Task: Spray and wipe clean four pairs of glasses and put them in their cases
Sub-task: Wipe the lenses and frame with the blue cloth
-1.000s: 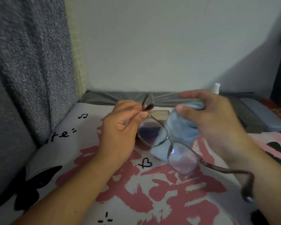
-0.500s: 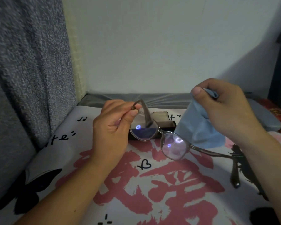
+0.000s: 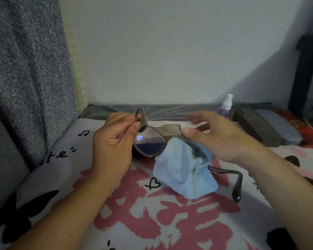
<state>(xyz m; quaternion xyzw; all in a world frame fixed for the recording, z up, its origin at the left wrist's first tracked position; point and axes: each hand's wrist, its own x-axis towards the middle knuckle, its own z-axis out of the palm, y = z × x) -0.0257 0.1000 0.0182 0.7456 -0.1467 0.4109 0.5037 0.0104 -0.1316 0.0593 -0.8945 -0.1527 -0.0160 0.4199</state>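
Glasses (image 3: 149, 145), brown-framed, held in the air above the middle of the printed bedsheet (image 3: 170, 222), toward its far edge. Left hand (image 3: 114, 147) pinches the frame at the left temple hinge between thumb and forefinger; the folded temple sticks up past the knuckles. Left lens is bare and shows a small ring reflection. Right lens is covered by the light blue cloth (image 3: 186, 174), which drapes down from it; the right temple pokes out from under the cloth and curls down toward the sheet.

Right hand (image 3: 222, 139) sits over the top of the cloth, thumb at its upper fold, fingers spread and blurred; whether it grips the cloth, cannot tell.

An open dark case (image 3: 168, 130) lies just behind the glasses. Spray bottle (image 3: 225, 109) stands at the far edge, right of centre; a dark case (image 3: 255, 127) and a grey case (image 3: 278, 125) lie beside each other at the far right edge. Grey curtain (image 3: 25, 78) bounds the left side. Near half of the sheet holds only the forearms.

Versus 0.5 s ago: the cloth was lifted clear beside the frame with both lenses exposed; now it lies over the right lens.
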